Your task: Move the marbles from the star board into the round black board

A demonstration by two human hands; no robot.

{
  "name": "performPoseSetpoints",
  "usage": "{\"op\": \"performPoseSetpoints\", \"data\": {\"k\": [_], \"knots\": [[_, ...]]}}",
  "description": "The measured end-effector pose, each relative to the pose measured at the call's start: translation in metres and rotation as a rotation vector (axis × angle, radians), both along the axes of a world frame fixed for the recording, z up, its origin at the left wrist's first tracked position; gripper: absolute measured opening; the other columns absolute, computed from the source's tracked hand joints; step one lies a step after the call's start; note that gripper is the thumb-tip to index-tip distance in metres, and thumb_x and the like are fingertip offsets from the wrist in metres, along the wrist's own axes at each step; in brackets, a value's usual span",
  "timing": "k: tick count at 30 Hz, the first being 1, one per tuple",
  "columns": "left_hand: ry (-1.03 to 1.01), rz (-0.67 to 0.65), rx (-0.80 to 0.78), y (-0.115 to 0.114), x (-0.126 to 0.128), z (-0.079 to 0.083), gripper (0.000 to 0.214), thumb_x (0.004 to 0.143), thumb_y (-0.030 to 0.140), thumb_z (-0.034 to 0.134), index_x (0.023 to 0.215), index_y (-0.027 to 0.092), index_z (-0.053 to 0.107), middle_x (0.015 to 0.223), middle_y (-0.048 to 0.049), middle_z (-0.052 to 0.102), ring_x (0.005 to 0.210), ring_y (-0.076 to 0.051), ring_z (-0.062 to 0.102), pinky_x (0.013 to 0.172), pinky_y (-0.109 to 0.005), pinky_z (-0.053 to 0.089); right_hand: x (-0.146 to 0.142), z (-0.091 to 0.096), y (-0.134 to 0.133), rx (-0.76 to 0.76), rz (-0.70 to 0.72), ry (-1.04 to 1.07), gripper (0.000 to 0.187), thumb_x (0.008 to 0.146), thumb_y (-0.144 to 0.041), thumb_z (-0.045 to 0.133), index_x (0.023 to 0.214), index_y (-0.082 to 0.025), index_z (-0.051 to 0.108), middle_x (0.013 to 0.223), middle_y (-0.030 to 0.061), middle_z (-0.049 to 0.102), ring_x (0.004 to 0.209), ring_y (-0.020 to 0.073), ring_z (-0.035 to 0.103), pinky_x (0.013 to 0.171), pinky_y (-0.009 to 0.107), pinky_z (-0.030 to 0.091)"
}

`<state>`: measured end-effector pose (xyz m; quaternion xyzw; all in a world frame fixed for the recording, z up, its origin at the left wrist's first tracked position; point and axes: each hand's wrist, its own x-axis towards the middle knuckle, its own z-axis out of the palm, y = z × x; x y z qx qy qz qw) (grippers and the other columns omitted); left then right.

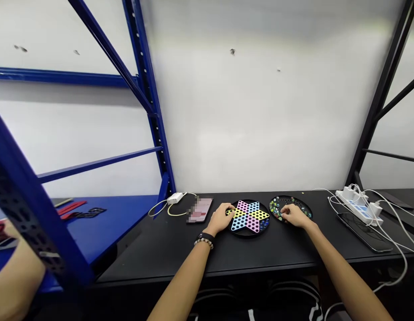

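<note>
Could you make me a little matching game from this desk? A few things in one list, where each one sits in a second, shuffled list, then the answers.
Things:
1. star-shaped game board
2. round tray of marbles
3. white power strip
4. white charger

Places:
A. far right of the black table, cables plugged in
B. under the right hand
C. just left of the phone
D. touched at its left edge by the left hand

Pairs: 1-D, 2-B, 3-A, 4-C.
</note>
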<state>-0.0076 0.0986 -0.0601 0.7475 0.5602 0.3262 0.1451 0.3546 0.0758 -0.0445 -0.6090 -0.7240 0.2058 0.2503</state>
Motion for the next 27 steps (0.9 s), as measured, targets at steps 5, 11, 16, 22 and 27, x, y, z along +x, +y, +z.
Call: {"op": "performPoseSetpoints", "data": {"k": [5, 11, 16, 22, 27], "knots": [[0.001, 0.008, -0.012, -0.002, 0.0, 0.002, 0.025, 0.083, 0.036, 0.053, 0.102, 0.027, 0.067, 0.125, -0.0022, 0.064, 0.114, -0.022, 0.061, 0.103, -0.036, 0.046, -0.001, -0.008, 0.002, 0.014, 0.01, 0.084, 0.007, 0.073, -0.023, 0.064, 0.075, -0.017, 0.068, 0.07, 0.002, 0.068, 0.062, 0.0153, 0.062, 0.063, 0.026, 0.045], [0.003, 0.0, -0.021, -0.006, 0.001, 0.006, 0.024, 0.083, 0.034, 0.054, 0.103, 0.027, 0.066, 0.126, -0.0022, 0.064, 0.116, -0.022, 0.06, 0.105, -0.037, 0.045, 0.002, -0.001, 0.014, -0.034, -0.146, 0.85, 0.019, 0.073, -0.033, 0.063, 0.086, -0.019, 0.062, 0.083, 0.0036, 0.068, 0.061, 0.0128, 0.06, 0.052, 0.022, 0.044], [0.005, 0.008, -0.021, -0.005, 0.001, 0.005, 0.025, 0.083, 0.034, 0.053, 0.104, 0.027, 0.066, 0.126, -0.0021, 0.063, 0.115, -0.022, 0.06, 0.107, -0.036, 0.043, 0.002, 0.003, 0.028, -0.008, -0.24, 0.703, 0.024, 0.082, -0.038, 0.051, 0.092, -0.019, 0.06, 0.081, 0.0056, 0.067, 0.061, 0.0132, 0.058, 0.053, 0.023, 0.043], [0.006, -0.008, -0.017, -0.004, 0.0, 0.003, 0.025, 0.083, 0.035, 0.053, 0.103, 0.027, 0.066, 0.125, -0.0021, 0.063, 0.115, -0.021, 0.06, 0.106, -0.036, 0.044, -0.018, -0.009, 0.047, 0.054, -0.314, 0.35, 0.008, 0.067, -0.023, 0.07, 0.067, -0.019, 0.063, 0.076, 0.0059, 0.066, 0.079, 0.0198, 0.061, 0.067, 0.026, 0.042], [0.014, 0.009, -0.036, -0.004, -0.001, 0.003, 0.026, 0.083, 0.035, 0.053, 0.105, 0.027, 0.066, 0.127, -0.0026, 0.062, 0.117, -0.023, 0.06, 0.106, -0.038, 0.044, -0.026, -0.009, 0.051, 0.077, -0.294, 0.257, 0.024, 0.073, -0.033, 0.07, 0.061, -0.02, 0.053, 0.068, 0.0041, 0.061, 0.068, 0.0177, 0.059, 0.059, 0.025, 0.04]]}}
